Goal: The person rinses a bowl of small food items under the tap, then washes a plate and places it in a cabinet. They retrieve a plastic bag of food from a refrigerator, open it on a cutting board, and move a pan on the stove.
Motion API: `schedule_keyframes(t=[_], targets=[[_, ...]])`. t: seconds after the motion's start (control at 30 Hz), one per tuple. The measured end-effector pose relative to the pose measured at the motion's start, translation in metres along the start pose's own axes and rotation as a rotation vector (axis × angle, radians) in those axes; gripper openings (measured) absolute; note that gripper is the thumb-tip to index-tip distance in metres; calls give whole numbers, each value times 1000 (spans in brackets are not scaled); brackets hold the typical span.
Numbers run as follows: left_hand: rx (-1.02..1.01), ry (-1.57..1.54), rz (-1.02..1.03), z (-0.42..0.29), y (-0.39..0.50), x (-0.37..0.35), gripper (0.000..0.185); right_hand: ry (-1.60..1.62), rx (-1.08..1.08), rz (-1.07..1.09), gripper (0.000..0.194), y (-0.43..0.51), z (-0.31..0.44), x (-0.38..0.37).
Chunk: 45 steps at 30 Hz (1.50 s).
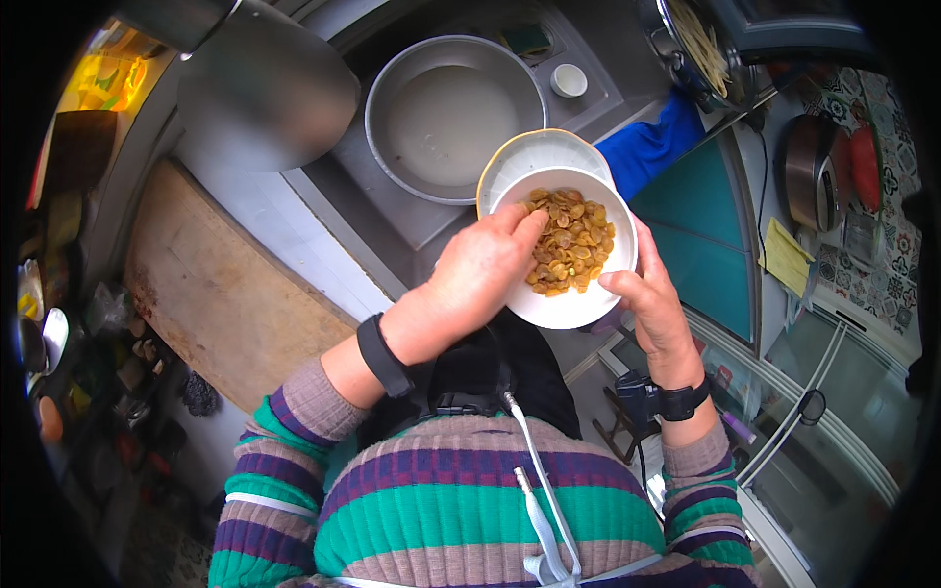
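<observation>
A white bowl point(529, 307) holds many small, flattened yellow-brown pieces point(570, 242) that look like raisins. My right hand point(650, 294) grips its right side, with the thumb on the rim. Fingertips of my left hand point(481, 272) touch the pieces at the bowl's left side; whether they pinch any is hidden. Behind and partly under the bowl is a white dish with a yellow rim point(540, 151); what supports it is hidden. Beyond, a large metal basin point(456, 110) with cloudy liquid stands in the sink.
A small white cup point(568, 80) stands at the sink's back right, near a blue cloth point(654, 143). To the left lies a worn wooden board point(220, 287). A metal pot point(680, 59) with pale strips stands at the upper right, and a yellow cloth point(785, 256) lies farther right.
</observation>
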State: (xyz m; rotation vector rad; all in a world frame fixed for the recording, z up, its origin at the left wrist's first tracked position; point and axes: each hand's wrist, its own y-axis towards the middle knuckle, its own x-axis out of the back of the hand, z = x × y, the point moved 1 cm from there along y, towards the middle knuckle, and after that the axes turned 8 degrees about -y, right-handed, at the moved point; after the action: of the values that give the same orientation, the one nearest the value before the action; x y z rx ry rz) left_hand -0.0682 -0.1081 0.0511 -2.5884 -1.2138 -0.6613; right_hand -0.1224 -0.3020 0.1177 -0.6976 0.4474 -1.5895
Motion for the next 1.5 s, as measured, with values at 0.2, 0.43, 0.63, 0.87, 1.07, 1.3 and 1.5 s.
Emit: schedule_keyframes(t=[0.2,0.43,0.63,0.87,1.07,1.3,1.5], targets=[[57,159,-15,-6,-14,4,69,140,-5,149,80,15,0,-46],[246,-281,39,23,-37,49,30,184,-54,355,83,34,7,-87],[695,-779,-70,18,-67,88,27,144,-19,475,84,43,10,-115],[681,-635,-212,16,-90,112,31,100,4,496,86,50,14,-127],[506,-682,-352,21,-102,108,31,109,-20,479,87,51,13,-128],[227,-780,-192,10,-89,108,30,184,-41,459,82,53,12,-126],[16,-105,-249,22,-80,115,33,240,-64,422,82,60,9,-131]])
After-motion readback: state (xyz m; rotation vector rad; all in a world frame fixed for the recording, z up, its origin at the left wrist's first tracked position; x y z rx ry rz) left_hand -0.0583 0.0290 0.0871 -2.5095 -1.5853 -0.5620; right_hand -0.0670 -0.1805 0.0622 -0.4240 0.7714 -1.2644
